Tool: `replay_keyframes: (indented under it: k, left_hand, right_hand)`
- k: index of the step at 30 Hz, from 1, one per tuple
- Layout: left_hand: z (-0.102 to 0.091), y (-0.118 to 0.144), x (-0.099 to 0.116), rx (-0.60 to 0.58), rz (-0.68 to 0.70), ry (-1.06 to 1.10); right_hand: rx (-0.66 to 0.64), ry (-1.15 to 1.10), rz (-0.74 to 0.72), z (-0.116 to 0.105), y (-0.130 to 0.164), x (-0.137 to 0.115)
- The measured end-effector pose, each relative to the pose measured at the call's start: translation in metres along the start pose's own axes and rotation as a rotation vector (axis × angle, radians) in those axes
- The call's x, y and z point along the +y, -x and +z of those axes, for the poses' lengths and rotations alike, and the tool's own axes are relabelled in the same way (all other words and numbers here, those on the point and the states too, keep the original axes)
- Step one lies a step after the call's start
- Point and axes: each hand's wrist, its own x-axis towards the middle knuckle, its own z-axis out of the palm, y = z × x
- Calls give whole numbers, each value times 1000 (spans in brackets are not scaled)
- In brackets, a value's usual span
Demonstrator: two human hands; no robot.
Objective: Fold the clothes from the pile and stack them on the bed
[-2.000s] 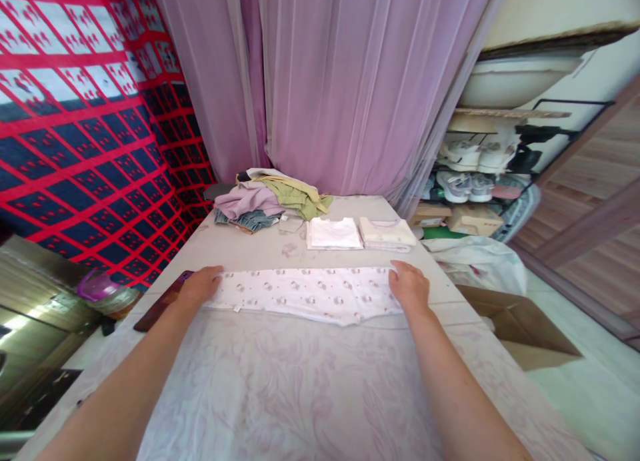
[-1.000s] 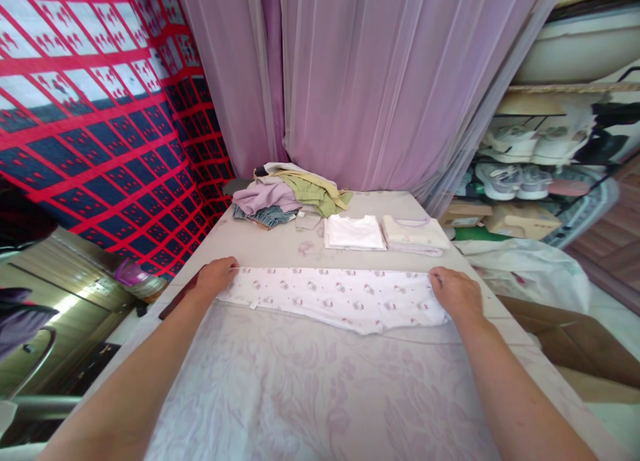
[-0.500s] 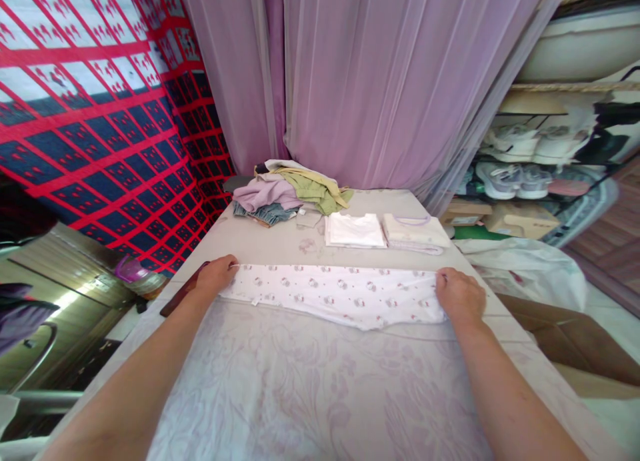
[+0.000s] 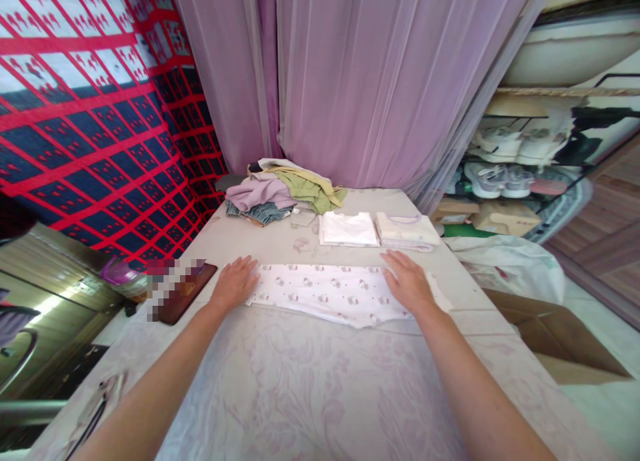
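Notably, the grip has changed: both hands have let go of the ends of the white printed garment and moved inward. The left hand now lies palm down at its left end, fingers extended and slightly spread, pinching nothing. The right hand rests likewise over the right part, fingers straight, with pale cloth showing beyond it. In effect, the garment is judged to be pressed flat rather than pulled taut.

The garment lies lengthwise across the floral cloth, in front of a folded white top and a folded cream garment. A loose pile of clothes sits behind and to the left. The phone, left of the left hand, is now more fully exposed.

Markings: the print shows small repeated figures, no legible lettering. A cardboard box carries a pale label, too small to read. No brand can be confirmed.
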Motion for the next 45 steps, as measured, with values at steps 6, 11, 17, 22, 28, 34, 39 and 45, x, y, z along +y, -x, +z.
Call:
replay_keyframes:
  k: [6, 11, 17, 22, 28, 34, 39, 45]
  left_hand:
    - [17, 6, 21, -102, -55, 33]
    - [8, 21, 41, 46, 20, 104]
    - [9, 48, 135, 91, 519, 350]
    - [7, 41, 180, 85, 561, 342]
    - [1, 19, 189, 4, 477, 373]
    - [3, 10, 196, -44, 267, 397]
    - [7, 11, 197, -27, 269, 387]
    - [15, 9, 191, 51, 413, 403]
  right_hand:
    - [-270, -87, -92, 33, 13, -42]
    - [-95, -343, -84, 27, 23, -26]
    - [-134, -608, -192, 13, 57, -23]
    - [-164, -548, -187, 10, 70, -28]
    - [40, -543, -188, 21, 63, -29]
    - [222, -557, -191, 23, 64, -36]
    - [184, -432, -235, 12, 69, -53]
    - [-11, -231, -308, 4, 67, -70]
